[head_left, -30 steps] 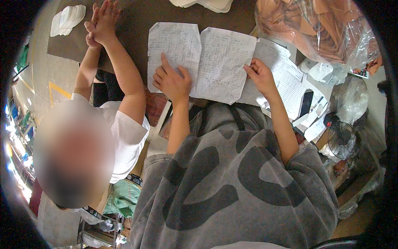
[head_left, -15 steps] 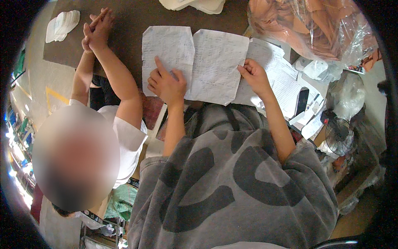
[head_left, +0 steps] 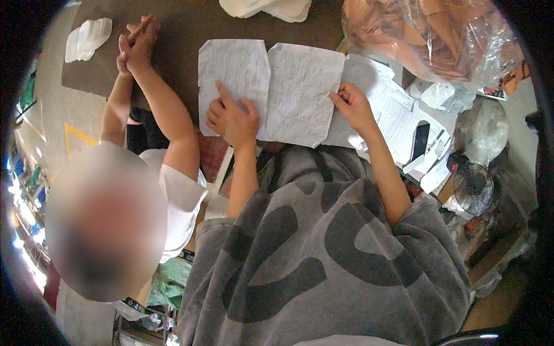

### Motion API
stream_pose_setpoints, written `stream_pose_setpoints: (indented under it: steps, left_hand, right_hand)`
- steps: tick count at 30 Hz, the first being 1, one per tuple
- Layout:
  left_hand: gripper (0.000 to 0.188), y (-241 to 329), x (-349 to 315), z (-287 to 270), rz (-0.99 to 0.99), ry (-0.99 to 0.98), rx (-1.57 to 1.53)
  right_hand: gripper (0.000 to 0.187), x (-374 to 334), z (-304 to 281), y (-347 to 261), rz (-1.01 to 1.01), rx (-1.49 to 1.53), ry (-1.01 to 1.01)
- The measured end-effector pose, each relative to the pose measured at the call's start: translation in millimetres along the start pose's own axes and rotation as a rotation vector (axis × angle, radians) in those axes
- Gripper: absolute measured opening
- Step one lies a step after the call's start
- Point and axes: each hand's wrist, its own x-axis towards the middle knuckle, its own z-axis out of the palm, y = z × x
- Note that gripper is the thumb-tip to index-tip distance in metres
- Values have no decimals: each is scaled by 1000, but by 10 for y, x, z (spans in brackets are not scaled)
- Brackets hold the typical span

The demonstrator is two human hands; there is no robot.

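An opened notebook with handwriting on worn white pages lies across the near edge of the brown table. On its left page (head_left: pixel 234 63) rests my left hand (head_left: pixel 234 122), index finger stretched out along the paper, thumb apart and the other fingers partly curled. It holds nothing. At the outer edge of the right page (head_left: pixel 303 95), my right hand (head_left: pixel 353 106) pinches the paper between thumb and fingers. Loose written sheets (head_left: pixel 369 75) lie partly under the notebook on the right, and a printed table sheet (head_left: pixel 398 118) is beside them.
A person in a white shirt leans on the table (head_left: pixel 179 29) at left, hands clasped (head_left: pixel 138 49). White cut pieces (head_left: pixel 88 39) lie at far left, more (head_left: pixel 268 7) at the back. At right are a clear bag of orange-brown pieces (head_left: pixel 427 34), a dark phone (head_left: pixel 420 140) and a small fan (head_left: pixel 473 187).
My hands keep their places on the notebook, which has barely shifted in the picture. The other person's head has moved slightly; their hands stay clasped.
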Motion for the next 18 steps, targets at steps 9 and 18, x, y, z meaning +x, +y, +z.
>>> stream_pose_setpoints:
  steps: [9,18]
  left_hand:
    - [73,67,30,-66,-17,-1,-34]
    - [74,38,-11,-24,3,3,-26]
  right_hand:
    - [16,-12,13,-32,27,-46,30]
    - [24,-5,28,28,-79,-171,89]
